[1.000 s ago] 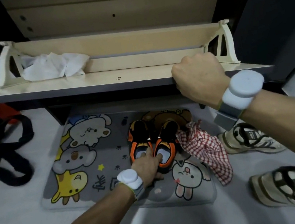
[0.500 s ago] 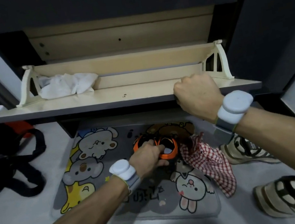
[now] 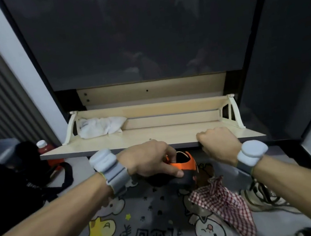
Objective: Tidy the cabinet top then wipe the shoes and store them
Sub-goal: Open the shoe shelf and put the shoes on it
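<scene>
Two small orange-and-black shoes (image 3: 183,166), probably light and soft, hang pinched at their heel openings in the grip of the left hand (image 3: 149,160), just below the front edge of the flap (image 3: 133,139) that the right hand (image 3: 219,145) clasps.

The shoes (image 3: 187,165) are orange and black. The cloth (image 3: 221,199) is checked red and white. The mat (image 3: 148,228) is grey, printed with cartoon animals, one yellow, one a white rabbit. The fold-down shelf (image 3: 153,136) is pale beige, the rag (image 3: 100,127) in it white, and the cabinet front (image 3: 135,28) dark grey. The sneaker (image 3: 266,196) looks off-white with black lacing, though it is blurred
</scene>
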Available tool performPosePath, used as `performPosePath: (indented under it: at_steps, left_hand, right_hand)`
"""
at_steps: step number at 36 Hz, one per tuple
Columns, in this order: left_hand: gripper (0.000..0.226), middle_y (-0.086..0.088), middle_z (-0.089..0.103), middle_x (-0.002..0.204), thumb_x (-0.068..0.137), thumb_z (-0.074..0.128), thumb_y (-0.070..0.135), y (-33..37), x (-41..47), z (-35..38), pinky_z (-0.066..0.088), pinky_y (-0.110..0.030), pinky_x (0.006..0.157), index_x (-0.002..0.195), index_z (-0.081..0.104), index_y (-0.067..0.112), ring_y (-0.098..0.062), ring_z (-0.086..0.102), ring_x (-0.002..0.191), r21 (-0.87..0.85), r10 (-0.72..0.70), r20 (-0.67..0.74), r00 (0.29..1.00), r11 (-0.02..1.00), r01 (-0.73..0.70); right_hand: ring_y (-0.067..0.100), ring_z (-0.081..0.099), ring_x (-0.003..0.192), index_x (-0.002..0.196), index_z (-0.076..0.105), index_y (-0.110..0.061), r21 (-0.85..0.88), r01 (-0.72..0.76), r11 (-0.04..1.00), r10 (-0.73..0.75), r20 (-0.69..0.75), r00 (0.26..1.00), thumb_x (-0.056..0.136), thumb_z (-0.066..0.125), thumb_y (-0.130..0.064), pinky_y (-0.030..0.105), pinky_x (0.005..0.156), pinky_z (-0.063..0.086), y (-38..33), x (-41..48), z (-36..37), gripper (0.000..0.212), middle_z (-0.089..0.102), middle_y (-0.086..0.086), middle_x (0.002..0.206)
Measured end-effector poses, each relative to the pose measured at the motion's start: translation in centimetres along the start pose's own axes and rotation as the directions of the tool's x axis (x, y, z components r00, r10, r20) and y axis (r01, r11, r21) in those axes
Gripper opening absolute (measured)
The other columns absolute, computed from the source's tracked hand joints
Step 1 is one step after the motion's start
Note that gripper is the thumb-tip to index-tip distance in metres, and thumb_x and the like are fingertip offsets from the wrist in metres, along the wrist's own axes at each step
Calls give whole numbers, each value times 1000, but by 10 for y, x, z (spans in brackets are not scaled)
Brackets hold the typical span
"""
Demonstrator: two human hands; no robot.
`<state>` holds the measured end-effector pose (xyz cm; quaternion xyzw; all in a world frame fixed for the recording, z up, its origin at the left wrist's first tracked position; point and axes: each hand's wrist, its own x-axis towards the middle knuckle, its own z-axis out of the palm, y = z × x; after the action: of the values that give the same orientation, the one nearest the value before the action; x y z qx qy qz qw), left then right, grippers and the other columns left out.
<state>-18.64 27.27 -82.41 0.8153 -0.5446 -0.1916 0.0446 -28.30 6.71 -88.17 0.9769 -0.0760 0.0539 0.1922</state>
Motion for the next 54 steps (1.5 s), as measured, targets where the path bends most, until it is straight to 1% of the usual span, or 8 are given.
performPosePath:
  at_steps: [5, 10, 21, 31, 37, 41, 48, 54]
  left_hand:
    - [35, 5, 67, 78, 84, 68, 58, 16, -25, -51, 43, -24, 64, 89, 67, 23, -7, 55, 69, -128, 25, 103, 994, 992, -12]
    - [33, 2, 64, 73, 84, 70, 52, 23, -42, -97, 48, -35, 69, 85, 69, 19, -14, 56, 70, -265, 73, 101, 992, 963, -44]
    - [33, -3, 68, 78, 80, 71, 50, 28, -44, -158, 49, -23, 61, 89, 72, 18, -9, 62, 67, -238, 12, -138, 990, 970, -45]
    - [30, 10, 59, 81, 80, 73, 55, -23, 54, -96, 42, -30, 67, 84, 63, 27, -16, 56, 78, 27, -100, -196, 975, 994, 108]
    - [35, 4, 56, 87, 82, 75, 47, -53, 88, -50, 32, -29, 61, 99, 64, 18, -18, 52, 81, 27, -127, -260, 957, 990, 138]
    - [37, 1, 57, 91, 85, 73, 44, -67, 106, -27, 34, -28, 71, 106, 66, 14, -21, 56, 87, 2, -181, -335, 925, 981, 193]
    - [40, -13, 63, 120, 90, 69, 36, -77, 118, -8, 33, -28, 77, 122, 64, 12, -29, 57, 110, -90, -300, -397, 867, 953, 289]
    - [44, -11, 58, 127, 91, 61, 50, -76, 126, -9, 39, -38, 99, 128, 60, 26, -30, 55, 117, 27, -349, -356, 867, 923, 383]
  right_hand:
    - [33, 61, 104, 115, 55, -14, -28, 45, 999, -44, 58, 997, 98, 43, -24, 35, 70, 34, 3, 1, -4, 23, 63, 11, 116]
    - [33, 62, 102, 114, 57, -15, -10, 58, 998, -58, 50, 997, 99, 44, -30, 35, 68, 32, 7, 2, -6, 26, 64, 11, 114]
    - [35, 61, 99, 111, 62, -12, 39, 22, 999, -25, 74, 997, 97, 47, -29, 35, 68, 34, 5, 1, -14, 27, 64, 13, 111]
    - [32, 60, 103, 113, 60, -11, 40, 24, 999, -28, 98, 995, 98, 46, -25, 36, 73, 38, 5, 6, -13, 24, 62, 14, 115]
    - [36, 60, 104, 115, 60, -11, 36, 17, 999, -22, 127, 992, 98, 48, -24, 40, 80, 46, 2, 6, -15, 25, 62, 14, 116]
    - [36, 61, 103, 116, 60, -11, 29, 27, 999, -31, 134, 991, 99, 49, -23, 40, 79, 46, 3, 9, -15, 24, 63, 14, 116]
    - [36, 62, 98, 112, 61, -12, 83, 36, 996, -45, 113, 993, 96, 50, -29, 36, 68, 35, 10, 3, -13, 26, 65, 13, 111]
    - [31, 61, 97, 100, 54, -16, 315, -7, 949, -25, 97, 995, 94, 52, -31, 35, 70, 40, 22, -12, 0, 16, 63, 7, 105]
